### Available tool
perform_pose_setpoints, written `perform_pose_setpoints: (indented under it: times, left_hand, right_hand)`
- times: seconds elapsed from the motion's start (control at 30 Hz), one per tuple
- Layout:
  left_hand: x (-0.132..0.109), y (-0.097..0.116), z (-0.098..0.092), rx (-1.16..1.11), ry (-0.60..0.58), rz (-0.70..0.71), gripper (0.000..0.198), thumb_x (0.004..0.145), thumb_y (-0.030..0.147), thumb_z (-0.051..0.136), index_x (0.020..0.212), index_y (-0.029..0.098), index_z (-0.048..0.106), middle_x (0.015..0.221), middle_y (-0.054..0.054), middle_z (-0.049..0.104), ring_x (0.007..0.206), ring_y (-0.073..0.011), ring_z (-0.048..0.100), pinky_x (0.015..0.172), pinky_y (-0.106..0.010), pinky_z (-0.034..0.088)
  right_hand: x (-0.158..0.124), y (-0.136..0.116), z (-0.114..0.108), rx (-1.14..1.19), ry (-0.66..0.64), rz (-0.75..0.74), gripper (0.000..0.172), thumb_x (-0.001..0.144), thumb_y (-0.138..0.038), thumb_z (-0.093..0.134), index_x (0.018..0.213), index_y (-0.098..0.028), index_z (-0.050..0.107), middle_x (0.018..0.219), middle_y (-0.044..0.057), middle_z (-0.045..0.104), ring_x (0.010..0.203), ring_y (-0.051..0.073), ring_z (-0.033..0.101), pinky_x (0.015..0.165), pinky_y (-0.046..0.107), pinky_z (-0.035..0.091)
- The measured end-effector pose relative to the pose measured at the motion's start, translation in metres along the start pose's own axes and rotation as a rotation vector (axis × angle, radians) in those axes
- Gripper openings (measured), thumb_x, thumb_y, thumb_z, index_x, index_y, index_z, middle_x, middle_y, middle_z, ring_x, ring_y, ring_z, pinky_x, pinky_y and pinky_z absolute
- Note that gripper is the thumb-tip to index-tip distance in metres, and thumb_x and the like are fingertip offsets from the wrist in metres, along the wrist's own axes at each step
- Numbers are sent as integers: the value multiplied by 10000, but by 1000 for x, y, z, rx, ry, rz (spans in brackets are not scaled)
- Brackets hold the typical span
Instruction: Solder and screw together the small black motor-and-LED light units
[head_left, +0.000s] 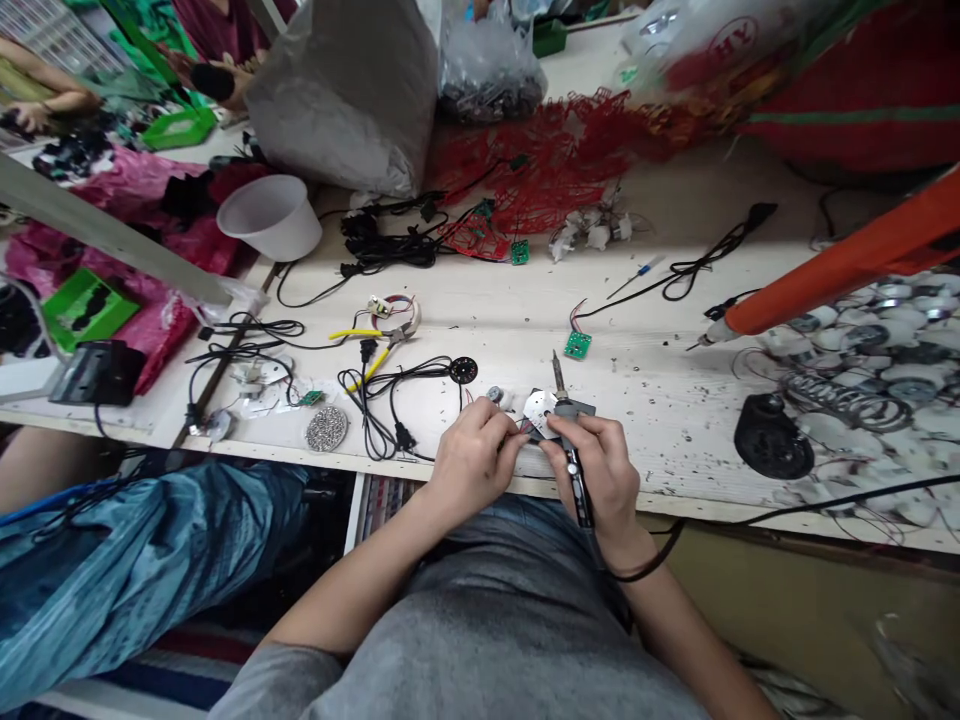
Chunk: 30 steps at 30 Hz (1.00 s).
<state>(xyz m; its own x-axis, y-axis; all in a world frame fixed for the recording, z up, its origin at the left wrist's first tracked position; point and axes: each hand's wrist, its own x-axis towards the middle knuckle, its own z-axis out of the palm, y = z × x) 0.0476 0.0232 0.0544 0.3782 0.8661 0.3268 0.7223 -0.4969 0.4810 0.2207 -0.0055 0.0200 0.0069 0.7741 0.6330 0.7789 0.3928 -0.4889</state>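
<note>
Nearby: pliers [395, 338], green board [577, 346]; left grip [471, 452] pinching wires [524, 424], right grip [606, 475] clasping soldering iron [576, 482].

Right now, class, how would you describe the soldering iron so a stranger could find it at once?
Find the pale workbench, then the right hand at its near edge. The soldering iron is the slim black tool in that hand's grip, its bare metal tip pointing away from the wearer. The thicker tool farther right is orange; this one is dark.
</note>
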Motion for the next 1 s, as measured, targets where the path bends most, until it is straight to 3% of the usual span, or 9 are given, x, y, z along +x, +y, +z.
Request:
perform_pose_setpoints:
  times: [0.23, 0.5, 0.7, 1.0]
  left_hand:
    - [3, 7, 0, 11, 29, -117, 185, 950, 241, 543, 780, 185, 587, 854, -43, 528, 763, -166, 552, 642, -278, 485]
    - [7, 10, 0, -97, -59, -180, 159, 883, 183, 639, 725, 176, 655, 802, -23, 512, 765, -158, 560, 692, -291, 508]
    - [11, 8, 7, -223, -10, -263, 138, 832, 141, 692, 702, 182, 679, 749, 11, 466, 702, -125, 533, 661, -268, 491]
    - [10, 5, 6, -307, -1, -29, 130, 890, 115, 561, 785, 180, 602, 845, -25, 531, 798, -141, 574, 712, -271, 509]
  right_hand:
    - [5, -2, -5, 20, -26, -21, 262, 947, -232, 635, 1209, -232, 643, 1019, 71, 597, 912, 173, 668, 706, 253, 592]
    - [7, -6, -6, 60, -20, 14, 240, 948, -215, 634, 1187, -215, 634, 1011, 70, 586, 902, 160, 659, 682, 232, 578]
    - [7, -5, -5, 73, -13, 12, 253, 944, -212, 639, 1196, -221, 630, 1005, 71, 590, 895, 166, 660, 686, 250, 590]
    - [8, -4, -5, 33, -10, -13, 262, 941, -217, 643, 1202, -227, 628, 996, 64, 596, 891, 168, 673, 690, 246, 595]
